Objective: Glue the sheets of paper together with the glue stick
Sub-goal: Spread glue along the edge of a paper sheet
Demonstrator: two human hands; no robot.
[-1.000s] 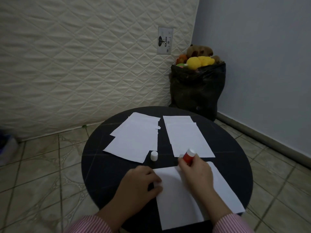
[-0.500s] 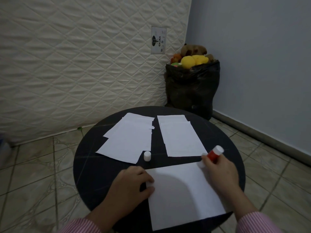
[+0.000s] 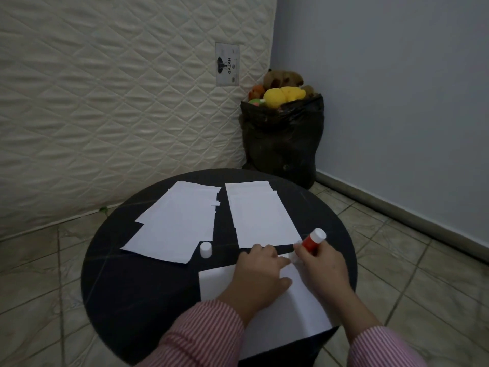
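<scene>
Glue stick (image 3: 313, 241) is gripped in curled right hand (image 3: 321, 266) fingers at near sheet (image 3: 299, 300)'s far edge. Sheet is pinned under left hand (image 3: 260, 274), fingers flat. Risk: sheet could be dragged or creased if pinning slackens; loose cap (image 3: 205, 249) could be knocked off table (image 3: 137, 282).

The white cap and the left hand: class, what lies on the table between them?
Head view: only bare black table lies between the cap and the left hand; the near sheet starts just below that stretch.
</scene>
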